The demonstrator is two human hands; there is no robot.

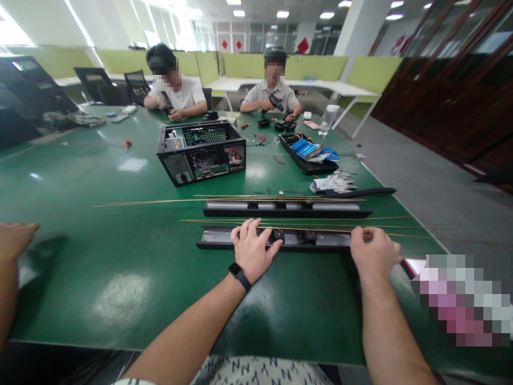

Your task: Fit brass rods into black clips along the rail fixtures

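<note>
In front of me lies a long black channel rail (218, 238) with a pale inner face and small black blocks (308, 236) in it. My left hand (254, 251), with a dark watch on the wrist, grips the rail from above. Its fingers curve over the far side, and the thumb lies by a block at the near edge. At the rail's right end, my right hand (374, 251) pinches a thin brass-coloured rod (412, 236) between thumb and fingers. More thin rods (208, 220) run along the far side. The fingers partly hide the pinch point.
A second channel rail (288, 212) lies just beyond. Farther back are an open computer case (200, 152), a black tray (308, 160) of parts, and white gloves (334, 183). Two people sit opposite with power tools. Another person's hand (18, 240) shows at the left edge.
</note>
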